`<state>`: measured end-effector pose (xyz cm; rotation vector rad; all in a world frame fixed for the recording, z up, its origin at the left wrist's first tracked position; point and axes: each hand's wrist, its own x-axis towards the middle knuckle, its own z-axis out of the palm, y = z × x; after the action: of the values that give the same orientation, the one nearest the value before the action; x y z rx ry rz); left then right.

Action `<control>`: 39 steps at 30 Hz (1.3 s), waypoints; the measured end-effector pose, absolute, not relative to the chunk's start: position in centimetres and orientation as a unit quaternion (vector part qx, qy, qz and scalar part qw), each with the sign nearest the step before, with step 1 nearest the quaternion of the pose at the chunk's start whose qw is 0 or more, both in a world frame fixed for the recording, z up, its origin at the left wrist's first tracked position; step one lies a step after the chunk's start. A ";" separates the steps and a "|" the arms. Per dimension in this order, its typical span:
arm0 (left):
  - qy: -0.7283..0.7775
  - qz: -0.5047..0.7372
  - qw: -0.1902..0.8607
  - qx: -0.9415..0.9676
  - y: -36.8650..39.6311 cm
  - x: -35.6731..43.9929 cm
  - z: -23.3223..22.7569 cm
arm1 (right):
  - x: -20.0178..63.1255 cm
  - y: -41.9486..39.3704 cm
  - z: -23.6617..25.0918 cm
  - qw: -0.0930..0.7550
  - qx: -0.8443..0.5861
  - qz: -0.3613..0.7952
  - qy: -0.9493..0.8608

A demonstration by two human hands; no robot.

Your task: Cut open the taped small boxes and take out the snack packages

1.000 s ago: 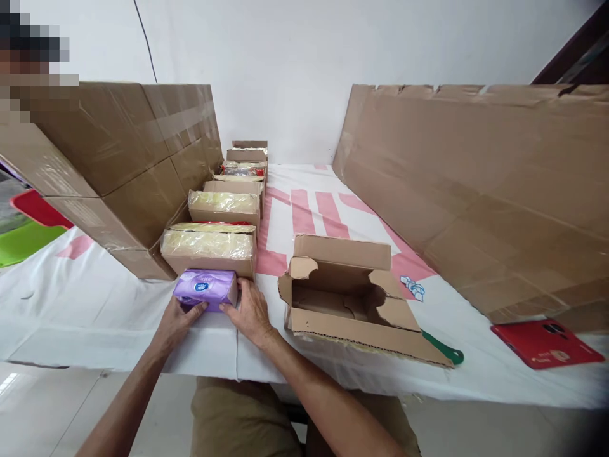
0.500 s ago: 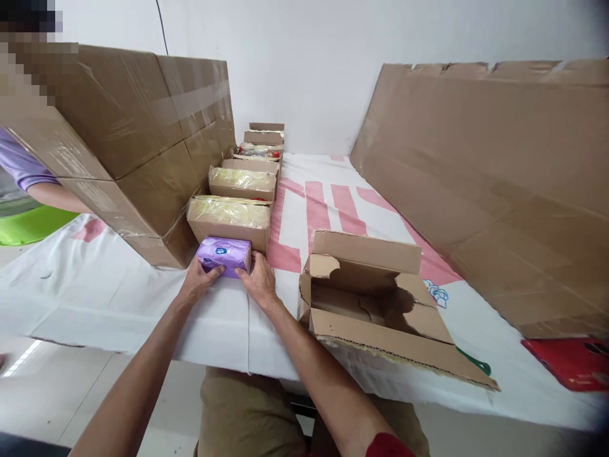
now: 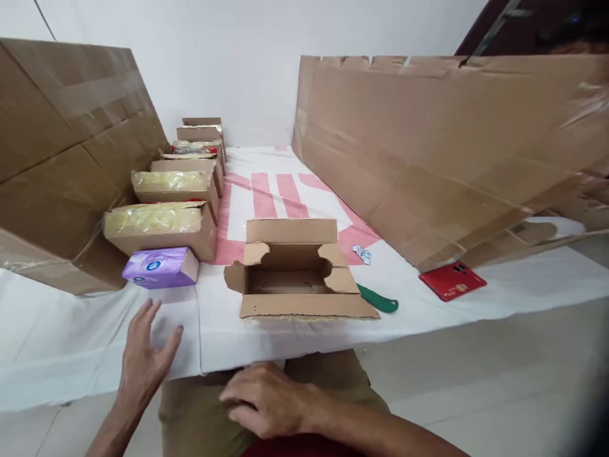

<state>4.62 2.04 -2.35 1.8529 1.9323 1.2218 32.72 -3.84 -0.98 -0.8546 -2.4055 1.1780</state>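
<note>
A purple tissue pack [image 3: 162, 267] lies on the cloth against the nearest of the row of cartons. Just in front of it, my left hand [image 3: 145, 349] hovers over the table edge with its fingers spread and nothing held. Above my lap, my right hand [image 3: 266, 397] is slightly blurred. Its fingers bend loosely, with a gap between them and the thumb, and nothing shows in its grasp. An open cardboard box [image 3: 290, 282] stands in the middle with its flaps folded out. Its visible inside is bare cardboard. A green-handled tool [image 3: 378, 298] lies partly hidden behind the box's right side.
Several small cartons [image 3: 162, 222] run back toward the wall. Large taped boxes [image 3: 80, 146] rise on the left. A long cardboard panel [image 3: 404, 146] slants along the right, with a red phone [image 3: 453, 281] near its base. White cloth with pink patterns [image 3: 266, 197] covers the table.
Both hands have let go of the tissue pack, which stays beside the carton. My right hand has drawn back over my lap. The view has turned right.
</note>
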 end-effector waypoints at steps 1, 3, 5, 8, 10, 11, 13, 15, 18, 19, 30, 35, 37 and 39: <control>0.632 0.404 0.108 0.652 1.1 5.7 -2.2 | 35.1 -4.6 -0.4 0.144 -0.311 0.423 -0.839; 0.600 0.390 0.134 0.686 0.1 7.9 -1.8 | 39.8 -5.6 1.0 0.117 -0.352 0.435 -0.820; 0.573 0.398 0.168 0.697 0.0 10.1 -1.1 | 44.3 -6.0 2.6 0.115 -0.398 0.432 -0.801; 0.544 0.435 0.240 0.676 1.1 13.1 0.1 | 49.9 -6.0 4.3 0.189 -0.511 0.374 -0.750; 0.523 0.471 0.285 0.651 2.1 14.9 1.0 | 52.3 -5.6 4.8 0.288 -0.586 0.293 -0.699; 0.509 0.493 0.299 0.639 2.6 15.8 1.6 | 53.1 -5.4 4.9 0.337 -0.608 0.244 -0.676; 0.491 0.534 0.303 0.618 3.3 17.4 2.8 | 53.8 -4.6 5.1 0.403 -0.614 0.161 -0.659; 0.495 0.549 0.291 0.607 3.7 18.8 4.1 | 53.5 -3.5 5.4 0.425 -0.581 0.117 -0.684; 0.507 0.543 0.284 0.606 3.9 20.4 5.7 | 52.4 -1.6 6.1 0.438 -0.527 0.113 -0.720; 0.510 0.541 0.283 0.606 4.1 20.8 6.0 | 52.0 -0.9 6.3 0.449 -0.524 0.118 -0.714; 0.562 0.534 0.183 0.605 4.9 22.3 4.9 | 50.1 2.1 4.1 0.556 -0.564 0.353 -0.498; 0.596 0.494 0.331 0.539 2.9 22.3 3.2 | 50.0 1.3 4.4 0.539 -0.547 0.379 -0.517; 0.593 0.497 0.346 0.531 2.2 22.2 3.1 | 49.6 0.7 4.6 0.543 -0.551 0.364 -0.519; 0.579 0.524 0.343 0.521 1.5 21.8 3.4 | 48.9 0.0 4.8 0.551 -0.547 0.353 -0.523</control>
<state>21.76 1.51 3.39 1.3546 1.5059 1.3623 48.88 0.01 4.75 -1.2935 -1.2365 0.8342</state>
